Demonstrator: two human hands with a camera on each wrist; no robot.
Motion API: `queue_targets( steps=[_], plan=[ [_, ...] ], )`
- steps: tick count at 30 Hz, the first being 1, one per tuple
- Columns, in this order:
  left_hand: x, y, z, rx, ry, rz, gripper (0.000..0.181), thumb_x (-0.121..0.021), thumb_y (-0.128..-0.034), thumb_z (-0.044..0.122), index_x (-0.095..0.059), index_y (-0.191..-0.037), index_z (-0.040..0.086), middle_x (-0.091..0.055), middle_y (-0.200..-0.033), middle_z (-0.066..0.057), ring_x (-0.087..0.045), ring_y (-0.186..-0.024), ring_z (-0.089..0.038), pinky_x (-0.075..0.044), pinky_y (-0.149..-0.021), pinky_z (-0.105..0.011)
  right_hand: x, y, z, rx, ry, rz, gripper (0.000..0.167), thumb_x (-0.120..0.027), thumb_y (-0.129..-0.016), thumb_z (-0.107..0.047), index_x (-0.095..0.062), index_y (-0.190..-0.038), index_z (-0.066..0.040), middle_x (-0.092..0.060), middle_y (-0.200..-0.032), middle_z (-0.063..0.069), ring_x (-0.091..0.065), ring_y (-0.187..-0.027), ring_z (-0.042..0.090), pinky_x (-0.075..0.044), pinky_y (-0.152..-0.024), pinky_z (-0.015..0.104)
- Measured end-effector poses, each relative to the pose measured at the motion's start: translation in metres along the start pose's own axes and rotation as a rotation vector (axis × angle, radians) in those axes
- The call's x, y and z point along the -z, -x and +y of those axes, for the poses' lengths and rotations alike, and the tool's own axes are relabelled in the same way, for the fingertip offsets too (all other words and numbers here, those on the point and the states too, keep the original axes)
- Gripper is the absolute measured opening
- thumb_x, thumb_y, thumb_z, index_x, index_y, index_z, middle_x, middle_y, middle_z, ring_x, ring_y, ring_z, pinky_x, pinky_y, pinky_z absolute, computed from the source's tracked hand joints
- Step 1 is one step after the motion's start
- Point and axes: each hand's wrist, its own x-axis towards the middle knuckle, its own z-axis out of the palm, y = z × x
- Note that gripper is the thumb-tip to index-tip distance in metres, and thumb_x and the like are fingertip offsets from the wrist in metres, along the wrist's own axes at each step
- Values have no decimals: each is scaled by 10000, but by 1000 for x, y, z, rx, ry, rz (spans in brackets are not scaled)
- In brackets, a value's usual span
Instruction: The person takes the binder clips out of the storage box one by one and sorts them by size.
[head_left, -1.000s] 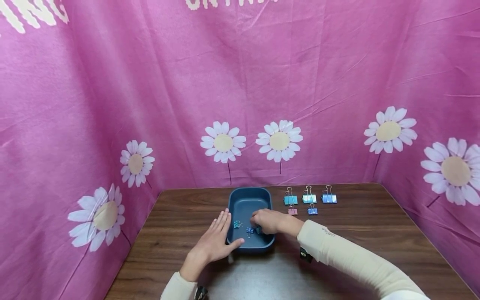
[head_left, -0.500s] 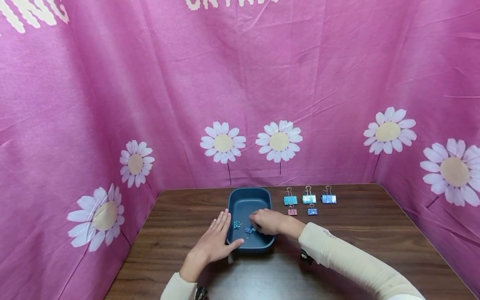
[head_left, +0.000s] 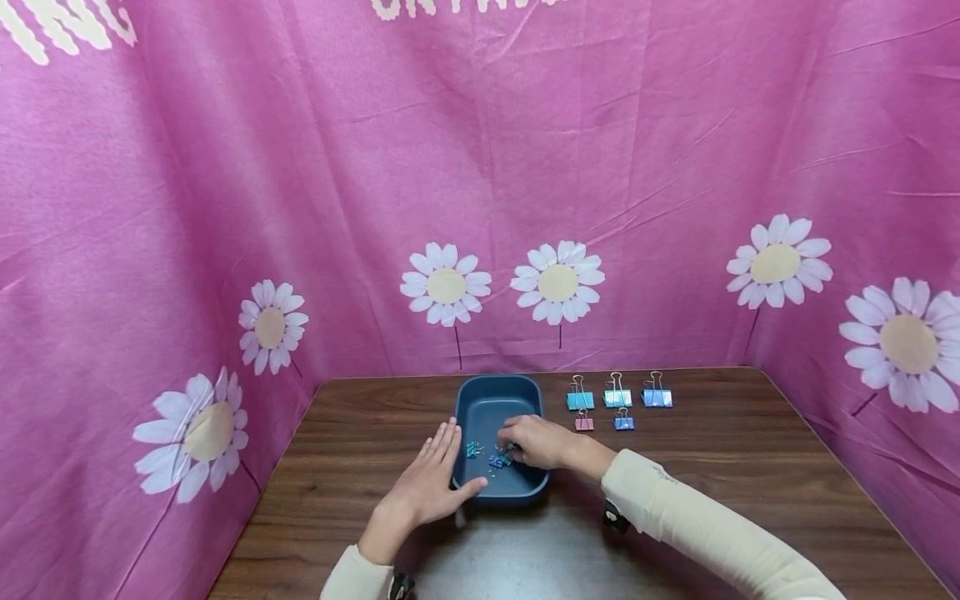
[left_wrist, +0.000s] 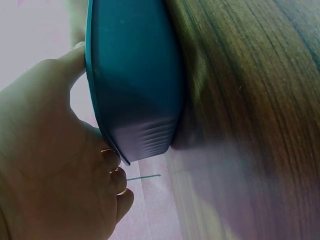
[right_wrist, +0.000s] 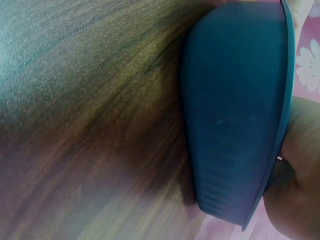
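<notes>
On the table stands a dark blue tray (head_left: 498, 497). My left hand (head_left: 423, 492) rests against its left side, fingers straight along the rim and thumb over the near left part; the left wrist view shows this hand (left_wrist: 55, 145) at the rim. Inside the tray my right hand (head_left: 536, 442) has curled fingers pinching a small teal clip (head_left: 508, 455); the tray wall hides the fingertips in the right wrist view. Touching or close by that clip lies a small blue clip (head_left: 496, 461). A green clip (head_left: 472, 449) lies near the left wall.
Right of the tray, a back row holds a teal clip (head_left: 580, 401), a light teal clip (head_left: 618, 398) and a blue clip (head_left: 657, 398). In front of them are a small pink clip (head_left: 584, 424) and a small blue clip (head_left: 624, 423). A pink curtain (head_left: 495, 183) surrounds the table.
My right hand has shifted slightly up and back inside the tray, and the teal clip at its fingertips has moved a little left and up. The left hand has stayed in place.
</notes>
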Motion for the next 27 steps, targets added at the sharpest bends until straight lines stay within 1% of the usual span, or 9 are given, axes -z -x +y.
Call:
queue_targets(
  steps=[4, 8, 13, 16, 22, 27],
  plan=[
    [0, 0, 0, 4, 4, -2, 988, -551, -1042, 634, -196, -1683, -28, -137, -1789, -189, -156, -1670, -336, -244, -1335, -558, 0, 2, 2, 19, -8, 44, 138, -758, -958, -22, -814, -1038, -119, -685, -1003, -3, -645, -882, 58, -599, -789, 197],
    [0, 0, 0, 8, 8, -3, 978, -572, -1044, 607, -196, -1683, -30, -135, -1792, -181, -152, -1671, -336, -235, -1337, -564, 1, 3, 2, 19, -30, 74, 188, -715, -961, 26, -829, -1027, -108, -685, -1024, 2, -658, -908, 68, -605, -807, 202],
    [-1, -1, 0, 14, 10, -8, 981, -561, -1045, 616, -185, -1687, -22, -126, -1795, -171, -136, -1674, -325, -219, -1346, -546, 6, 4, 3, -1, -55, 98, 207, -701, -944, 37, -829, -1026, -103, -704, -1034, 2, -669, -927, 76, -608, -813, 212],
    [-1, -1, 0, 10, 5, -6, 982, -566, -1043, 616, -195, -1683, -31, -136, -1791, -182, -153, -1671, -333, -236, -1338, -556, 10, 5, 3, -22, -69, 109, 200, -710, -948, 20, -829, -1037, -114, -711, -1046, -6, -669, -931, 73, -609, -816, 214],
    [0, -1, 0, 10, 8, -4, 982, -566, -1042, 614, -199, -1681, -35, -141, -1789, -190, -157, -1670, -337, -239, -1337, -559, 21, 9, 6, -54, -95, 148, 178, -733, -968, -3, -830, -1044, -132, -728, -1056, -6, -644, -880, 55, -595, -745, 189],
    [-1, -1, 1, 8, 6, 2, 987, -573, -1038, 615, -206, -1677, -42, -144, -1787, -196, -163, -1668, -340, -245, -1335, -559, 33, 14, 10, -63, -115, 187, 176, -730, -971, -7, -826, -1050, -132, -738, -1077, -2, -642, -851, 44, -568, -709, 179]
  ],
)
